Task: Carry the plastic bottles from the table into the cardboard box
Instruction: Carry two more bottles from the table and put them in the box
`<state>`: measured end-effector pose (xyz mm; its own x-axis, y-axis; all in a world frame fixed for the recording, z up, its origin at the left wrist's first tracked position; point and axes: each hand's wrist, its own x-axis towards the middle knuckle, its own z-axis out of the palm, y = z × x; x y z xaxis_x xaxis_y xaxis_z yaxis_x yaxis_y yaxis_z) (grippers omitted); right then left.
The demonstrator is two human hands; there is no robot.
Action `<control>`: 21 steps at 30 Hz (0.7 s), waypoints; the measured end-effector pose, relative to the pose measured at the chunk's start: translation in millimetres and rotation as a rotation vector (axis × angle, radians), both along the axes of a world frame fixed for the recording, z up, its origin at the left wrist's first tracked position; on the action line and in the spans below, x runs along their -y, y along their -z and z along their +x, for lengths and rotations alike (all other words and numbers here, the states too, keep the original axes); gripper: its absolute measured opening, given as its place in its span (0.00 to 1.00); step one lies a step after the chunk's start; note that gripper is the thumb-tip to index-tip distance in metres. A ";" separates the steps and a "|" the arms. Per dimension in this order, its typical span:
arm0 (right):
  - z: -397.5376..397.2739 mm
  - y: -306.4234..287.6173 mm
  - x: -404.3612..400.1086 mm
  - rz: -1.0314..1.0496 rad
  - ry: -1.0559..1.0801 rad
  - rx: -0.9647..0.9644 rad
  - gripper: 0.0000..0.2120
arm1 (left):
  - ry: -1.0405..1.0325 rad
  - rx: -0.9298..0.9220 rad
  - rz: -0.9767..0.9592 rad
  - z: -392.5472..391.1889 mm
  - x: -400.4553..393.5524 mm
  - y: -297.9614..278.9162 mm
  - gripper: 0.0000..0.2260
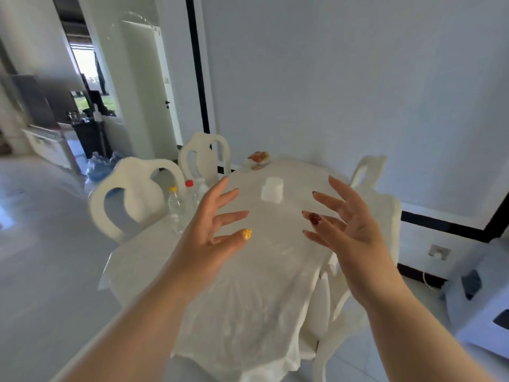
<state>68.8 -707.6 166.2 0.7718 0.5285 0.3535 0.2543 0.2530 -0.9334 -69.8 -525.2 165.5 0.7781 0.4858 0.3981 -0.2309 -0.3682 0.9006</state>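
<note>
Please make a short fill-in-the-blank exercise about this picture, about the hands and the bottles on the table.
1. Both the left hand and the right hand are open and hold ____.
2. The bottle with the yellow cap stands on the table beside a bottle with a ____ cap.
3. Both bottles stand nearer the ____ hand.

Missing words: nothing; red; left

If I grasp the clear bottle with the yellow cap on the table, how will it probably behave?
The yellow-capped bottle looks empty and thin-walled, so it is probably very light and may dent under a firm squeeze. It stands tall and narrow near the table edge, so a sideways nudge could tip it. Both hands are open and empty.
</note>
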 end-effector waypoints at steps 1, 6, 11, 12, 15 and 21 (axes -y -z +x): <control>-5.0 2.6 -19.3 -0.005 -0.017 0.001 0.29 | -0.028 0.004 -0.010 -9.2 -17.0 2.4 0.37; -13.4 24.1 -116.0 -0.042 -0.060 -0.015 0.29 | -0.119 0.008 -0.075 -31.7 -106.3 22.0 0.35; 1.0 43.0 -220.8 -0.113 -0.082 -0.029 0.31 | -0.203 -0.029 -0.114 -24.5 -208.8 35.9 0.35; 5.1 46.7 -244.1 -0.135 -0.092 -0.028 0.33 | -0.216 -0.040 -0.122 -21.5 -231.6 38.4 0.35; 16.5 56.4 -300.6 -0.195 -0.114 -0.046 0.32 | -0.243 -0.076 -0.134 -12.4 -286.8 45.3 0.34; 43.4 73.8 -385.7 -0.334 -0.078 -0.050 0.25 | -0.245 -0.140 -0.158 23.4 -376.0 65.0 0.29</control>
<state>112.2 -321.9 92.4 0.7363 0.6670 0.1141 0.1982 -0.0513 -0.9788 -46.4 -149.1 100.4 0.6722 0.7128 0.2001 -0.0226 -0.2504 0.9679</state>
